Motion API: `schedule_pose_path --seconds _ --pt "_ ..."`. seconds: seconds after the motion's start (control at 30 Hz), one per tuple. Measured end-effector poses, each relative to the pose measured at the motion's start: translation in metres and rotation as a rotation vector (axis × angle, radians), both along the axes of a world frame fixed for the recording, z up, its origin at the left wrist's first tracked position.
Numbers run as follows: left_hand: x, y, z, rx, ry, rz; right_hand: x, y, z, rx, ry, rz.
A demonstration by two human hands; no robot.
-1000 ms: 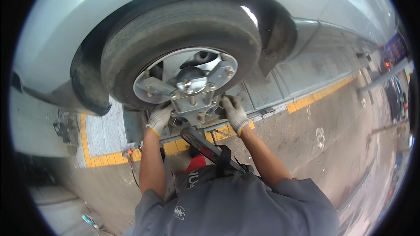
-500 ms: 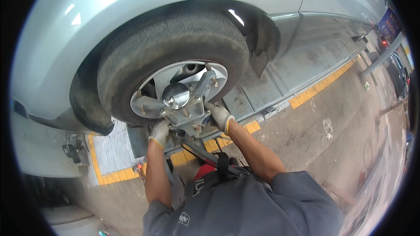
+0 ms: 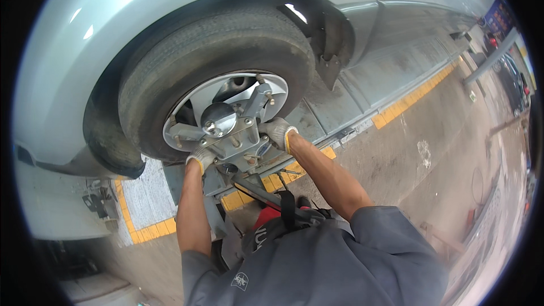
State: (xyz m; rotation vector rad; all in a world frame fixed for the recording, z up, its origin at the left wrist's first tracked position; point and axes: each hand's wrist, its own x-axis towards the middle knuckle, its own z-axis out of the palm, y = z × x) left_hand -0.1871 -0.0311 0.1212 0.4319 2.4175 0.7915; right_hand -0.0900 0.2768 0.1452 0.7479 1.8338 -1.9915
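Head view: metal wheel clamp (image 3: pixel 234 140) sits on wheel rim (image 3: pixel 194 109), its plate toward 5 o'clock. Left hand (image 3: pixel 202 157) at clamp's 8 o'clock, right hand (image 3: pixel 278 132) at 3; fingers mostly hidden, can't tell if gripping. Probably heavy, stiff, smooth; best held by both side edges.

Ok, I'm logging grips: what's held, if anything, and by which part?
The left hand and right hand seem to hold the wheel clamp by its lower sides; finger closure is hidden.
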Motion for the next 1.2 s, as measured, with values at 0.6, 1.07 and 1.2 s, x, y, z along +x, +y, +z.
schedule_pose_path --seconds 0.6,1.07,1.2 --pt "0.070 -0.025 0.020 1.263 -0.212 0.698 0.044 -0.005 0.008 -0.111 0.538 -0.365" --pt "0.047 -0.026 -0.022 1.318 -0.027 0.731 0.004 0.007 0.017 0.063 0.477 0.007" --pt "0.055 -0.024 -0.027 0.920 0.354 0.618 -0.011 0.014 0.011 -0.142 0.461 -0.057"
